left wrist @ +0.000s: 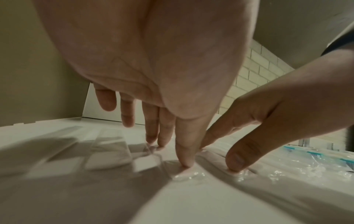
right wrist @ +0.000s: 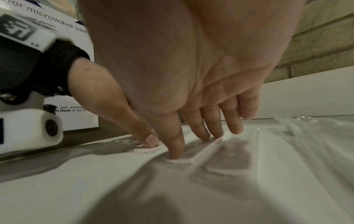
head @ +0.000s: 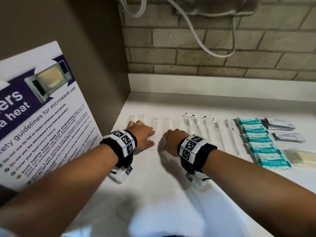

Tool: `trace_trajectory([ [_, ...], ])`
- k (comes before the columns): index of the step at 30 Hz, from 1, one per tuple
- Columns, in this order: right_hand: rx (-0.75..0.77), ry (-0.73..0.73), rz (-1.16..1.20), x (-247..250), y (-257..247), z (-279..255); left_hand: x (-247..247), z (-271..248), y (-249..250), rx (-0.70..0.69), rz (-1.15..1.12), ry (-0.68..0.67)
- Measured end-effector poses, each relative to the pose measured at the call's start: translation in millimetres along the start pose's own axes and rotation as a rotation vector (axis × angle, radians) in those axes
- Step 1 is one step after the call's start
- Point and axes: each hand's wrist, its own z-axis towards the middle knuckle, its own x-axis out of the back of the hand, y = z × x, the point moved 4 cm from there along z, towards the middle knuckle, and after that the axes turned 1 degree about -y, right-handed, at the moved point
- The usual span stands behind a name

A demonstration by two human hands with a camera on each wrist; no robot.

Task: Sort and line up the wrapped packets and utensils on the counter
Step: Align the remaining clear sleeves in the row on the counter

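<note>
Left hand (head: 142, 134) and right hand (head: 172, 142) are lying palm-down, side by side, on the left part of the white counter (head: 153, 194), each with fingers extended and gripping nothing; the fingertips (left wrist: 184, 162) are pressing flat on the near ends of clear-wrapped sticks (head: 153, 124) that are running from near to far in a row. In the right wrist view the right thumb and the fingers (right wrist: 175, 151) are each pinning a wrapper to the surface. To the right of the hands, wrapped utensils (head: 215, 132) are continuing the row; further right, teal packets (head: 259, 142) are forming a column, with grey sachets (head: 280, 124) and a pale packet (head: 301, 157) at the far right. A microwave poster (head: 42, 117) is standing at the left, just beside the row. The step in hand appears to be squaring and spacing the sticks, with sorting largely done. Good practice would be sliding with light, flat pressure so the slippery film is not buckling, moving one stick per fingertip, keeping the near ends level, and lifting straight up so no wrapper is clinging to the skin and dragging out of line.
</note>
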Motion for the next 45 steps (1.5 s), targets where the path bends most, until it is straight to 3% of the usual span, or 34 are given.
trace_trajectory([
  [20, -0.011, -0.060, 0.088, 2, 4, 0, -3, 7, 10, -0.004, 0.028, -0.014],
  [45, 0.027, -0.009, 0.027, 4, 0, 5, -5, 11, 1, 0.000, -0.036, 0.021],
])
